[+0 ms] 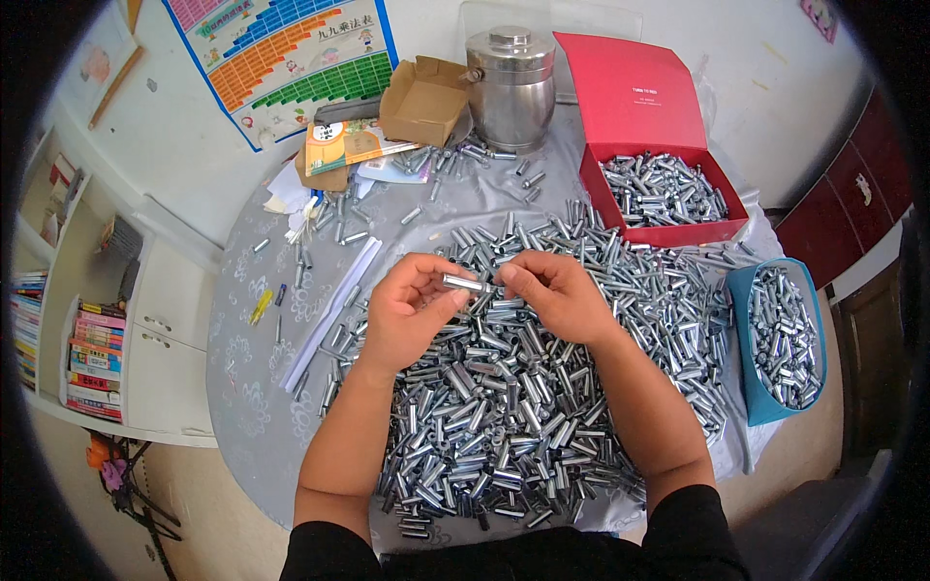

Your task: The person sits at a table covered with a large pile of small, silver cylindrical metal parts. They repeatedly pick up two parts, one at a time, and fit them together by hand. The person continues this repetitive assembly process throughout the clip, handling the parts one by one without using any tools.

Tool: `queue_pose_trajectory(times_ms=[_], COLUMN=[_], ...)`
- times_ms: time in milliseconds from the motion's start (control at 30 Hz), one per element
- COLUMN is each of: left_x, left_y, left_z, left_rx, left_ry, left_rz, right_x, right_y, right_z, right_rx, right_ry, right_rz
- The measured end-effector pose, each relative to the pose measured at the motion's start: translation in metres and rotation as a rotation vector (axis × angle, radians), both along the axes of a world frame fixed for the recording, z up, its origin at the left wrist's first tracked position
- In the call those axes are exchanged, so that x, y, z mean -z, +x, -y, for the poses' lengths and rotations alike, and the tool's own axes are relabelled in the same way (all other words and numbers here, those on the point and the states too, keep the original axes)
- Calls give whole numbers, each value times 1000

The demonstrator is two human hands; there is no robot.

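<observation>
Between my two hands, above the heap, lies a shiny silver expansion bolt (pixel 465 284), held roughly level. My left hand (pixel 412 300) grips its left part between thumb and fingers. The right hand (pixel 554 292) pinches at the bolt's right end, where the fingertips cover what they hold. Beneath both hands spreads a large pile of loose metal sleeves and bolts (pixel 504 416), reaching toward my body and off to the right.
A red box (pixel 668 234) with a raised lid and a teal bin (pixel 761 411) at right hold similar metal parts. Behind stand a metal canister (pixel 511 87), an open cardboard box (pixel 422 102) and books (pixel 339 145). A white folded strip (pixel 332 315) and a yellow tool (pixel 261 306) lie left.
</observation>
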State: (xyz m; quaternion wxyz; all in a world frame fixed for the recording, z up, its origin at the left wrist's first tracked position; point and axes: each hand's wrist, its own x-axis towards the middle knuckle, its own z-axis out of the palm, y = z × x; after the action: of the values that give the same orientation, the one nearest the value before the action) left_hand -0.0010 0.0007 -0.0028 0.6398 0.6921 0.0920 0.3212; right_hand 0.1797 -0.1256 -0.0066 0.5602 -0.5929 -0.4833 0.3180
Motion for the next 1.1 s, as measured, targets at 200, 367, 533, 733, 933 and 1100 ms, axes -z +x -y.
queue_pose_trajectory(times_ms=[200, 367, 533, 733, 933, 1100], left_x=[9, 2, 1, 2, 1, 4], left_y=[3, 2, 4, 5, 0, 1], left_z=[4, 9, 11, 11, 10, 10], left_rx=[-104, -245, -311, -270, -202, -181], left_ry=[179, 393, 505, 512, 378, 364], left_rz=[-24, -107, -64, -62, -150, -151], right_x=[-4, -7, -5, -7, -10, -10], right_y=[-3, -5, 1, 0, 0, -2], right_z=[0, 1, 1, 2, 4, 4], right_rx=[-73, -50, -68, -40, -93, -83], right_ry=[21, -3, -95, -90, -77, -2], right_rz=[102, -111, 31, 78, 52, 64])
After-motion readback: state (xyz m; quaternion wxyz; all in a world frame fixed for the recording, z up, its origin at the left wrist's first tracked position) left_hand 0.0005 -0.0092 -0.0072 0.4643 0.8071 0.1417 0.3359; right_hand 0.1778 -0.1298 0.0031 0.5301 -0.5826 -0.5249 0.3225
